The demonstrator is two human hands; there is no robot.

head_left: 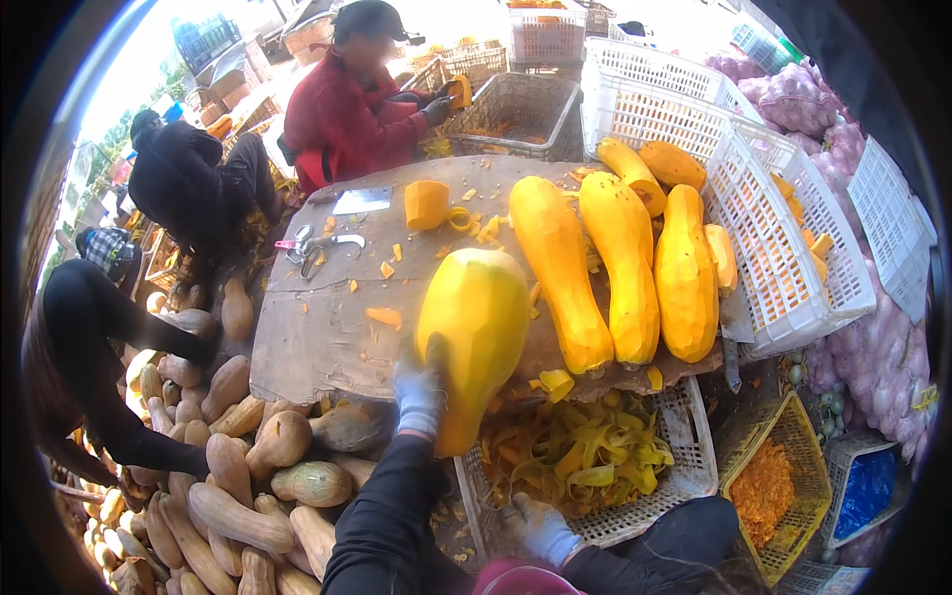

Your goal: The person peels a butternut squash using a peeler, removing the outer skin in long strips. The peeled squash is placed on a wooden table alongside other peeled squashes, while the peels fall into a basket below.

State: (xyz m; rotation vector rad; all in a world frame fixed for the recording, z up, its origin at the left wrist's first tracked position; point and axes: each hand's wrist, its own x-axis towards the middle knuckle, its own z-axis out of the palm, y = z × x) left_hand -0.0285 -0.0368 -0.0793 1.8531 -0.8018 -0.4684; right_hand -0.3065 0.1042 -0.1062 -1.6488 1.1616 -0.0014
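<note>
My left hand, in a work glove, grips a large peeled butternut squash that stands tilted at the near edge of the wooden board. My right hand, gloved too, is low over the near side of a crate full of peelings; whether it holds anything is unclear. Several peeled squashes lie side by side on the board's right. A cut squash piece, a cleaver blade, scissors and a curved blade lie towards the back and left.
Unpeeled squashes are heaped at left, where a person bends down. Another person in red sits beyond the board, holding squash. White crates stand at right. A knife lies at the board's right edge, beyond which is a yellow crate.
</note>
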